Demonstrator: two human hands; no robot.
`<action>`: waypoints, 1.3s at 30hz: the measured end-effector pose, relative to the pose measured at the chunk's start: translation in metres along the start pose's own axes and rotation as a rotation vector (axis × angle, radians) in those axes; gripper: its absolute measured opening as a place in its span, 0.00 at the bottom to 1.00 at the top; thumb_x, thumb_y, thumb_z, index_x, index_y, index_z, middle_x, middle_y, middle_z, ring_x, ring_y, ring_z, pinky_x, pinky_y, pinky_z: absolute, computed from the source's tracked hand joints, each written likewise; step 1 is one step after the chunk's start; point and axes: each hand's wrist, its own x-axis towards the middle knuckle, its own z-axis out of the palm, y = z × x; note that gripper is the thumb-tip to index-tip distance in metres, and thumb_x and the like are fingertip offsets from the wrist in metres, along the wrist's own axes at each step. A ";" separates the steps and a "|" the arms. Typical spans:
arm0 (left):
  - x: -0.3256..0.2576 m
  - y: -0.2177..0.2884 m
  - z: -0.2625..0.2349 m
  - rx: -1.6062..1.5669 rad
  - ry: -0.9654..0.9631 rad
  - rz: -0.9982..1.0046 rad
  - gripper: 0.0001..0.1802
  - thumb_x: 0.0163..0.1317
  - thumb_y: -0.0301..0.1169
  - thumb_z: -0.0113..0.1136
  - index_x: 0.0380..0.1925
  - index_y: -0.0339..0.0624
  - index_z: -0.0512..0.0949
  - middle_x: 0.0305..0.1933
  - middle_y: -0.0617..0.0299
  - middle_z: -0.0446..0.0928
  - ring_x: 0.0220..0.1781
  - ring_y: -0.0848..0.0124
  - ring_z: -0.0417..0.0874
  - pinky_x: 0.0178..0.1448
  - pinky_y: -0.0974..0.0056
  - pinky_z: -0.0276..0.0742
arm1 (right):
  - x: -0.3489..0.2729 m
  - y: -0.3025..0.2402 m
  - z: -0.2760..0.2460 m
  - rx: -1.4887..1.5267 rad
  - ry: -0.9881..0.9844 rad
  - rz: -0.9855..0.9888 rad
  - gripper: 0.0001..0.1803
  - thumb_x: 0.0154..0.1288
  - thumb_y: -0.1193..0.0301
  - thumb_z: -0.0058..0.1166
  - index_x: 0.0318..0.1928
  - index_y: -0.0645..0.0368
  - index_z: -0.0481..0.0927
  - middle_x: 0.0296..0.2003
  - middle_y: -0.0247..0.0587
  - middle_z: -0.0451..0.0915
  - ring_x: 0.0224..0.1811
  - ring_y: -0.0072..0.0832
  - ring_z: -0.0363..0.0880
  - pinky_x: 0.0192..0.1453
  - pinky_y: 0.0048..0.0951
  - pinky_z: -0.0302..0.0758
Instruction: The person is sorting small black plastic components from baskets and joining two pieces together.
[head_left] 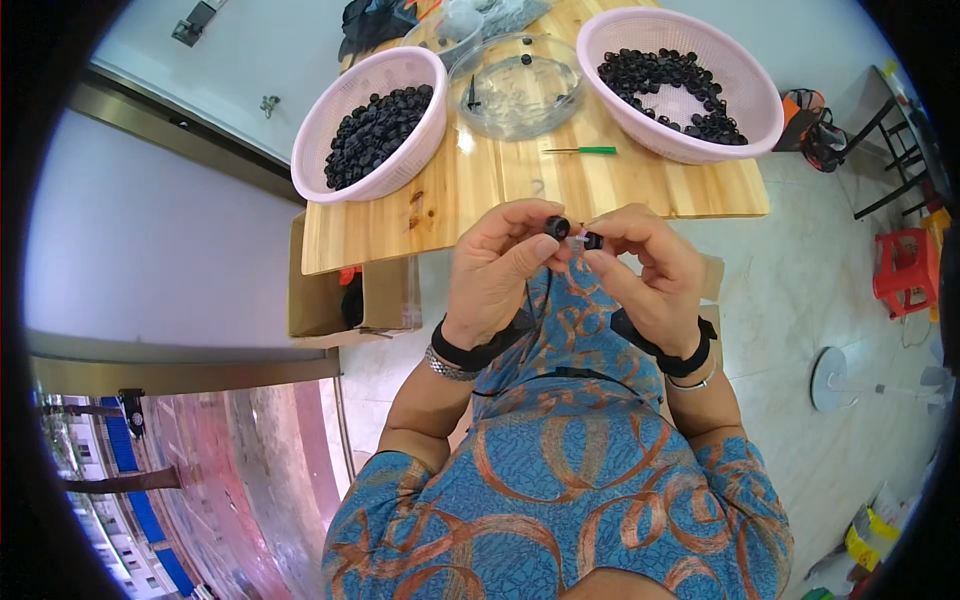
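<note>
My left hand (505, 262) pinches a small round black part (557, 228) like a cap between thumb and fingers. Close beside it, my right hand (650, 262) grips a second small black piece (593, 241), which has a pale bit on its left side. The two parts nearly meet in front of my body, just off the table's front edge; whether they touch, I cannot tell. Beyond my hands, a screwdriver with a green handle (597, 150) lies on the wooden table (500, 185).
A pink basket (432, 120) heaped with black caps stands on the left. Another pink basket (765, 110), on the right, holds black rings. Between them sits a clear round tray (510, 125) with a few black pieces. Below the table is a cardboard box (390, 300); a red stool (900, 265) stands far right.
</note>
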 end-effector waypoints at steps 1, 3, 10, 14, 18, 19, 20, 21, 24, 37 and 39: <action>-0.001 0.000 -0.001 -0.005 0.024 0.000 0.16 0.58 0.24 0.56 0.48 0.32 0.71 0.41 0.55 0.77 0.38 0.74 0.78 0.42 0.72 0.76 | 0.003 -0.002 0.001 -0.103 -0.025 -0.058 0.12 0.53 0.82 0.56 0.40 0.66 0.76 0.30 0.37 0.75 0.28 0.17 0.73 0.31 0.16 0.69; -0.002 -0.002 -0.003 -0.012 0.052 0.000 0.16 0.58 0.23 0.56 0.47 0.32 0.71 0.40 0.56 0.77 0.38 0.74 0.78 0.42 0.72 0.76 | 0.006 -0.005 0.005 -0.155 -0.038 -0.062 0.11 0.53 0.82 0.56 0.39 0.66 0.76 0.30 0.38 0.76 0.27 0.18 0.73 0.30 0.17 0.69; 0.000 -0.005 -0.003 0.019 0.090 0.003 0.16 0.55 0.21 0.58 0.45 0.32 0.73 0.39 0.58 0.78 0.38 0.75 0.78 0.43 0.72 0.76 | 0.008 -0.002 0.010 -0.247 0.001 -0.072 0.10 0.53 0.81 0.56 0.38 0.65 0.76 0.30 0.41 0.77 0.27 0.23 0.77 0.28 0.20 0.72; 0.000 -0.007 -0.004 0.024 0.082 -0.024 0.16 0.55 0.20 0.58 0.46 0.32 0.72 0.40 0.58 0.77 0.39 0.74 0.77 0.42 0.72 0.75 | 0.009 -0.003 0.010 -0.271 0.008 -0.074 0.10 0.53 0.81 0.56 0.38 0.66 0.76 0.29 0.41 0.77 0.28 0.24 0.78 0.29 0.20 0.73; 0.003 -0.008 -0.004 -0.069 0.079 -0.077 0.16 0.56 0.19 0.56 0.46 0.33 0.72 0.42 0.57 0.76 0.40 0.74 0.77 0.43 0.72 0.76 | 0.008 -0.001 0.008 -0.306 0.032 -0.103 0.10 0.52 0.81 0.56 0.37 0.66 0.75 0.29 0.42 0.77 0.26 0.27 0.78 0.28 0.22 0.73; 0.004 -0.007 -0.003 -0.127 0.091 -0.106 0.16 0.56 0.19 0.55 0.47 0.33 0.71 0.43 0.57 0.76 0.41 0.73 0.78 0.44 0.72 0.76 | 0.007 -0.001 0.007 -0.323 0.030 -0.107 0.10 0.51 0.81 0.56 0.37 0.66 0.75 0.29 0.42 0.77 0.25 0.27 0.77 0.27 0.22 0.73; 0.005 -0.007 -0.003 -0.185 0.104 -0.135 0.16 0.57 0.19 0.55 0.47 0.34 0.71 0.44 0.56 0.75 0.42 0.73 0.78 0.45 0.72 0.77 | 0.007 0.000 0.007 -0.321 0.034 -0.107 0.10 0.51 0.81 0.56 0.37 0.66 0.75 0.29 0.42 0.77 0.25 0.27 0.77 0.27 0.22 0.73; 0.006 -0.006 -0.004 -0.181 0.103 -0.138 0.16 0.57 0.19 0.55 0.47 0.34 0.71 0.44 0.56 0.75 0.42 0.73 0.78 0.45 0.72 0.77 | 0.007 0.000 0.006 -0.331 0.033 -0.111 0.10 0.51 0.81 0.57 0.36 0.66 0.75 0.28 0.42 0.76 0.25 0.28 0.77 0.27 0.23 0.72; 0.007 -0.007 -0.005 -0.268 0.104 -0.192 0.15 0.57 0.19 0.54 0.46 0.34 0.71 0.45 0.55 0.75 0.44 0.72 0.78 0.47 0.72 0.77 | 0.008 0.000 0.006 -0.335 0.038 -0.100 0.10 0.51 0.80 0.57 0.36 0.66 0.75 0.27 0.41 0.76 0.24 0.28 0.76 0.27 0.23 0.72; 0.003 -0.010 -0.001 -0.151 0.081 -0.108 0.14 0.58 0.19 0.52 0.46 0.33 0.72 0.46 0.52 0.75 0.47 0.67 0.77 0.53 0.64 0.74 | 0.006 -0.003 0.004 -0.465 0.004 -0.097 0.10 0.51 0.78 0.57 0.36 0.62 0.75 0.26 0.41 0.74 0.24 0.32 0.75 0.27 0.28 0.71; 0.002 -0.010 -0.002 -0.126 0.093 -0.113 0.14 0.58 0.18 0.52 0.45 0.33 0.72 0.45 0.52 0.75 0.47 0.67 0.77 0.53 0.64 0.74 | 0.005 -0.003 0.005 -0.482 0.013 -0.101 0.10 0.51 0.78 0.57 0.36 0.62 0.74 0.26 0.41 0.74 0.25 0.34 0.75 0.27 0.29 0.70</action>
